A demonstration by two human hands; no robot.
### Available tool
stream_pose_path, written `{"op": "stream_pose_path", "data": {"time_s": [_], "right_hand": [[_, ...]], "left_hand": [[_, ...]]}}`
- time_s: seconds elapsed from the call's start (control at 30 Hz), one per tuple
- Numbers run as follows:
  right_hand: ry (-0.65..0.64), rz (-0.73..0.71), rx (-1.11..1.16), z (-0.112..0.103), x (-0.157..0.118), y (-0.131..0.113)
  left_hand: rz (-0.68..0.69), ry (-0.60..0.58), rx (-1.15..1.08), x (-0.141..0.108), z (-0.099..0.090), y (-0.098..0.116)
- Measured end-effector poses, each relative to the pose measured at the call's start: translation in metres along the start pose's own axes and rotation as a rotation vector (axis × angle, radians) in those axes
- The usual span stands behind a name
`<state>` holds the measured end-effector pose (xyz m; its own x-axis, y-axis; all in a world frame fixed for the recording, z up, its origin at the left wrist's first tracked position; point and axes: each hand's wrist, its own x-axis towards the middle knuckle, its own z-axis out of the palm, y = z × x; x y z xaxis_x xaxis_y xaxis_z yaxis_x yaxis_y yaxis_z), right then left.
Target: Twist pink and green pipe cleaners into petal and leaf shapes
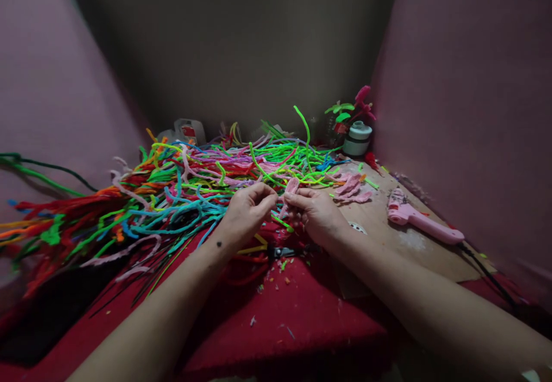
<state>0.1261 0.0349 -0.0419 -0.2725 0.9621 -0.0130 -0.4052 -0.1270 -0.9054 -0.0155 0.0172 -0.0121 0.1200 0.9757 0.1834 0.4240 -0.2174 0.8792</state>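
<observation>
Pinched between the thumb and fingers of my right hand (314, 209) is a pink fuzzy pipe cleaner piece (292, 186), bent into a petal-like loop that stands up. My left hand (252, 206) is close beside it on the left. Its thumb and forefinger press together near the pink piece; what they pinch is too small to make out. Under the hands lies a pair of scissors (282, 252) with dark handles, partly hidden. More pink petal-like pieces (351, 187) rest just beyond my right hand.
A large heap of coloured pipe cleaners (207, 180) spreads across the left and back. On the right, a pink glue gun (425, 224) with a black cord lies on a cardboard sheet (452, 258). A white-lidded jar (357, 138) stands behind. Scraps dot the red cloth (276, 319).
</observation>
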Motion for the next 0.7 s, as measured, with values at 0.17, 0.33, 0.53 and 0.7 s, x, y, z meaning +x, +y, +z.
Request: {"op": "stream_pose_path", "data": {"time_s": [0.17, 0.33, 0.53, 0.7], "right_hand": [[0.024, 0.001, 0.040, -0.003, 0.002, 0.000], [-0.020, 0.060, 0.040, -0.004, 0.003, 0.002], [-0.014, -0.011, -0.051, -0.001, -0.001, -0.002], [-0.032, -0.005, -0.093, 0.004, -0.005, -0.005]], "left_hand": [[-0.279, -0.196, -0.366, 0.000, 0.004, -0.001], [-0.316, -0.144, -0.491, 0.000, 0.007, -0.007], [-0.309, -0.149, -0.496, 0.001, 0.005, -0.011], [-0.264, -0.126, -0.447, -0.002, 0.007, -0.005]]}}
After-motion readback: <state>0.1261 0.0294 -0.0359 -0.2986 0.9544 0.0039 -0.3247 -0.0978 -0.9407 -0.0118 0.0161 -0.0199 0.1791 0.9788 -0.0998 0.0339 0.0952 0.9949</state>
